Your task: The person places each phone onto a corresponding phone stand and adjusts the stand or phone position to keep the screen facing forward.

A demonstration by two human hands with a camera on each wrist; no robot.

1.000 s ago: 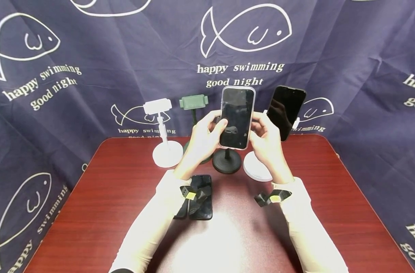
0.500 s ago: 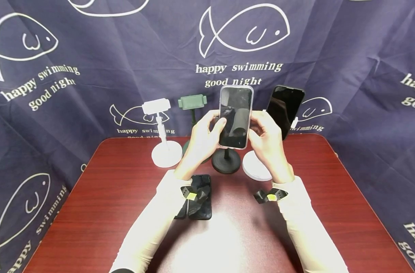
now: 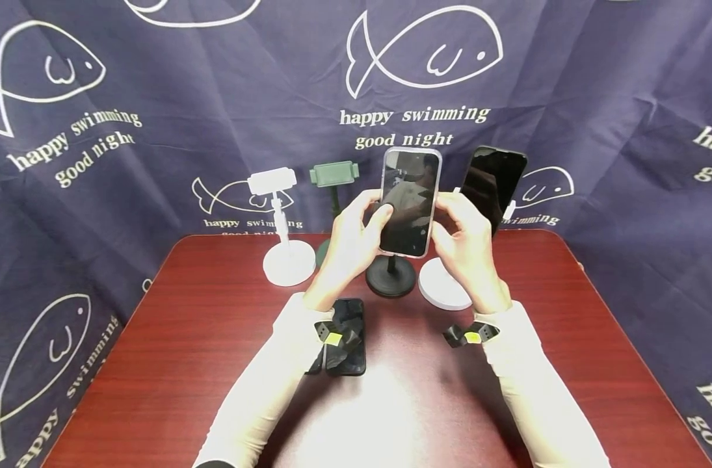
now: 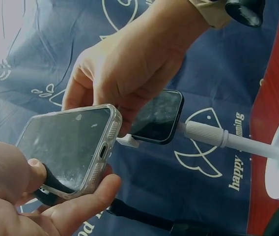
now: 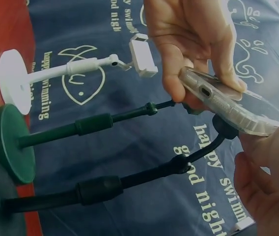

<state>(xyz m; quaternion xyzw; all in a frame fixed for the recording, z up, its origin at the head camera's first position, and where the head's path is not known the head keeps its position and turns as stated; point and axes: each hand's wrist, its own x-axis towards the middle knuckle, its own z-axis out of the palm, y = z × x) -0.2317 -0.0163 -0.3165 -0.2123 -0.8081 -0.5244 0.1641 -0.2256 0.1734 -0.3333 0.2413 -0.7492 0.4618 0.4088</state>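
A smartphone in a clear case [image 3: 411,201] stands upright in front of the black phone stand [image 3: 391,278], screen facing me. My left hand [image 3: 356,231] grips its left edge, thumb over the screen and fingers behind, as the left wrist view shows on the hand [image 4: 12,189]. My right hand [image 3: 463,237] holds the opposite edge between thumb and fingers. In the right wrist view, the black stand's arm [image 5: 152,172] reaches up behind the phone [image 5: 228,105]; the stand's clamp is mostly hidden there by the phone and hands.
A white stand [image 3: 288,263] and a green stand [image 3: 335,174] with bare clamps stand to the left. At the right, another white stand [image 3: 445,286] bears a dark phone [image 3: 496,179]. Dark phones [image 3: 346,348] lie on the red table [image 3: 215,325], partly under my left forearm.
Both hands keep their hold on the phone, which stays in front of the black stand. Reflections on its screen have shifted, and my right hand has shifted slightly at the edge.
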